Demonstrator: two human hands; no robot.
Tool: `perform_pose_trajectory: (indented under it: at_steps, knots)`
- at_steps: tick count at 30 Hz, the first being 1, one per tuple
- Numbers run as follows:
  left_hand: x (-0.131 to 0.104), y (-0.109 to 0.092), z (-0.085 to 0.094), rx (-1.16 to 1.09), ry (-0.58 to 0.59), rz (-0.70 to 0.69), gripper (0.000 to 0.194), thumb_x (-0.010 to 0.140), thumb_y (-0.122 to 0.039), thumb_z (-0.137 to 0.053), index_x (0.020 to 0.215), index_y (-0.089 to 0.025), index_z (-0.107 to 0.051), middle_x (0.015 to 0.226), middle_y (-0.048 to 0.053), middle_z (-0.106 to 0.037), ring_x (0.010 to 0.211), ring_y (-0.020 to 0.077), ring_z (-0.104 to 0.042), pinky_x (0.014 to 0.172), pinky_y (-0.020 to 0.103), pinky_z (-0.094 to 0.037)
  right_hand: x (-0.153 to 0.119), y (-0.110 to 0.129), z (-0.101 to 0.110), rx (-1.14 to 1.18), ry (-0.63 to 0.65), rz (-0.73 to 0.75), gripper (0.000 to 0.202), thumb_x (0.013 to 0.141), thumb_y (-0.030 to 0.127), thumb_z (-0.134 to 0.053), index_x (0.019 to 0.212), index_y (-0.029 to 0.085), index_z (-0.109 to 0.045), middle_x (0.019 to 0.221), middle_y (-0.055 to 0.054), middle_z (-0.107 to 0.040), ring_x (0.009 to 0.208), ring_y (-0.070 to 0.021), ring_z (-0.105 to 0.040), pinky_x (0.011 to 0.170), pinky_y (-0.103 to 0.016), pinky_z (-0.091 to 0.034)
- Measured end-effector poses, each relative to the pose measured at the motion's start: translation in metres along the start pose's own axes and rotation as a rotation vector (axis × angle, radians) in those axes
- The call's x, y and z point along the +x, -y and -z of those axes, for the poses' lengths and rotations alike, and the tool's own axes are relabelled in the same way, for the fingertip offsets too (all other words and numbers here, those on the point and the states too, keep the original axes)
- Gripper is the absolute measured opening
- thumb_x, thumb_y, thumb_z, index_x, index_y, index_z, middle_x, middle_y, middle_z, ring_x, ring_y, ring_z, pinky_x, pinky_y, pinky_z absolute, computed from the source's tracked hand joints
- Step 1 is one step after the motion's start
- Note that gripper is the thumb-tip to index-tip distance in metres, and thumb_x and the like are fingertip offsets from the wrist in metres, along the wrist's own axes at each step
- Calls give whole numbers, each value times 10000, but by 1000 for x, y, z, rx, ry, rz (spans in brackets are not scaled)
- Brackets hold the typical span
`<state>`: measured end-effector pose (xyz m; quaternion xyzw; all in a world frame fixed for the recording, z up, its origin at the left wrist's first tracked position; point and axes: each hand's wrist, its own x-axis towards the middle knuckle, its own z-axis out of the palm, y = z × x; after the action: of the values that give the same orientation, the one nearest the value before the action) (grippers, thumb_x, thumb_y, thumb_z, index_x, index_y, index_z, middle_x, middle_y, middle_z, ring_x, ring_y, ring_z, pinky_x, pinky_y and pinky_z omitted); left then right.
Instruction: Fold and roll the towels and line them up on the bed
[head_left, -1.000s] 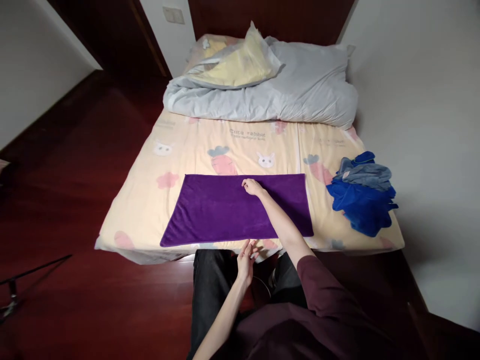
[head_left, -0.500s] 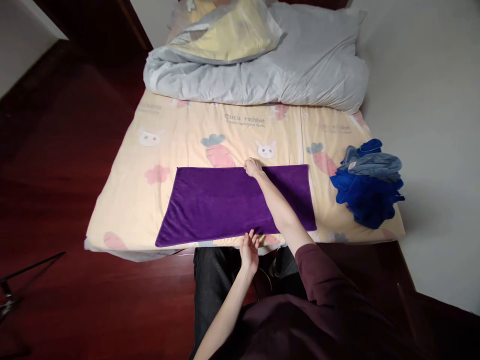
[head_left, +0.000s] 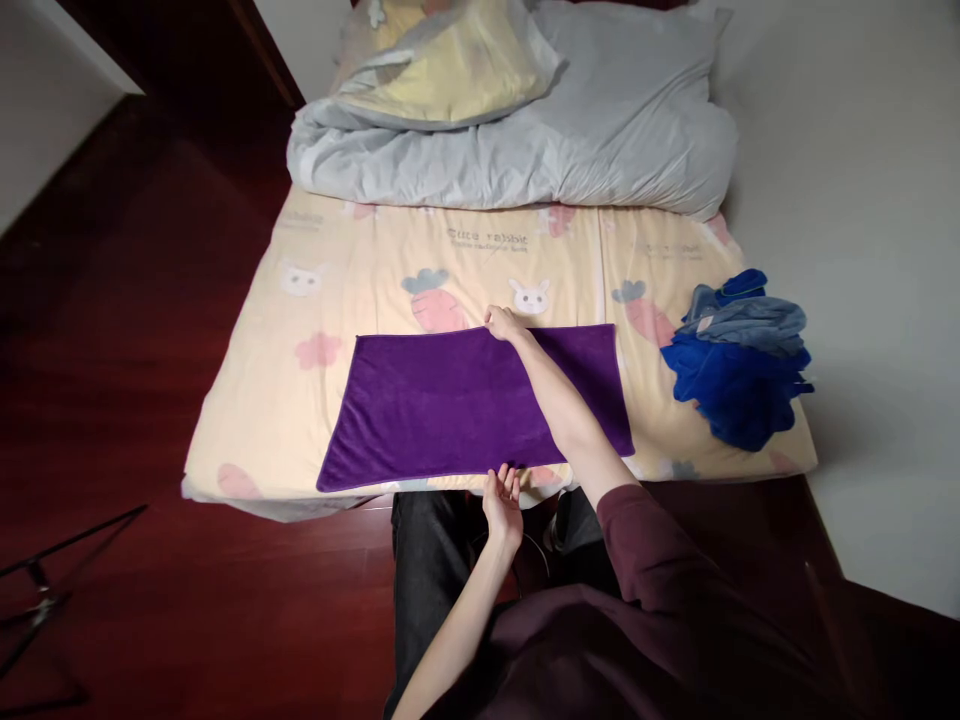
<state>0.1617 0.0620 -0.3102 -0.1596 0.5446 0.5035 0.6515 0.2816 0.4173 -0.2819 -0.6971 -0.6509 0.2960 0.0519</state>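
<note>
A purple cloth (head_left: 427, 405) lies spread flat near the front edge of the bed. At the middle of its far edge, my right hand (head_left: 504, 323) has its fingers closed on the cloth, lifting that edge slightly. My left hand (head_left: 503, 505) is palm up at the near edge, its fingertips touching the cloth and its fingers apart. My right forearm crosses over the right half of the cloth.
Crumpled blue and grey-blue cloths (head_left: 739, 365) are heaped at the right of the bed (head_left: 255, 400). A grey quilt (head_left: 510, 165) and a yellow pillow (head_left: 465, 75) lie at the back. A black stand (head_left: 41, 605) is on the floor at left.
My right hand has closed on the cloth's far edge and raised it a little. The left hand has barely moved. The whole view has shifted slightly.
</note>
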Motion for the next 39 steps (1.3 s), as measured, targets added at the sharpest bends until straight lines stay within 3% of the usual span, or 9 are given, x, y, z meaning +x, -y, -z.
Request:
perform_pose_trajectory:
  at_steps: [5,8,14,18,23,27,31,36,39]
  knots:
    - [-5,-2,4,-81,27,-26,113,987,-229,-625,890,-171,-611,889,13,-632,752,74,-656,759,191,-564,-6,7,10,22,-34,28,182,960,171,-573,1121,237,-625,1175,-88,-633,1044,-242,-635,918,-348,-512]
    - [-8,-1,8,-71,70,-115,159,905,-259,-728,860,-165,-608,848,-4,-608,745,84,-638,740,215,-553,-12,13,16,27,-63,20,178,954,176,-577,1108,246,-631,1159,-75,-644,1045,-246,-631,934,-370,-510]
    - [-18,-3,19,105,92,-469,410,734,-480,-861,783,-168,-600,735,-52,-538,679,83,-572,855,310,-568,-24,22,32,109,-148,62,208,910,144,-590,1082,240,-656,1040,-40,-697,978,-214,-632,944,-339,-498]
    - [-29,-15,25,266,76,-703,460,752,-596,-796,797,-186,-593,758,-23,-594,748,133,-639,835,309,-564,-32,27,48,175,-249,154,152,887,149,-612,994,235,-679,909,-5,-730,941,-200,-652,927,-306,-488]
    - [-50,-43,32,467,-14,-972,427,808,-608,-715,791,-197,-602,722,-14,-589,713,163,-627,717,298,-532,-49,33,71,429,-345,220,92,858,182,-640,927,228,-680,819,19,-740,854,-180,-681,892,-300,-510]
    - [-69,-77,32,490,-63,-1152,376,840,-569,-678,848,-195,-633,779,9,-628,756,183,-634,756,328,-532,-71,38,94,692,-414,301,68,838,247,-685,891,206,-678,879,-16,-756,887,-178,-709,925,-318,-528]
    - [-87,-125,21,422,-45,-1234,367,852,-559,-672,886,-197,-621,801,10,-630,742,170,-615,751,329,-522,-106,44,121,895,-479,357,235,773,386,-791,854,184,-703,955,-81,-774,956,-214,-720,955,-358,-545]
    - [-115,-211,-8,327,130,-1359,406,804,-543,-738,825,-226,-485,767,-25,-554,728,141,-593,752,300,-514,-168,44,157,1055,-523,441,432,661,550,-854,861,182,-749,976,-88,-786,983,-236,-721,974,-396,-565]
    - [-139,-270,-29,331,281,-1425,430,767,-532,-767,856,-225,-479,800,-24,-550,774,135,-611,796,292,-520,-213,39,179,1099,-494,530,501,598,547,-901,922,188,-771,982,-78,-789,978,-229,-723,977,-396,-569]
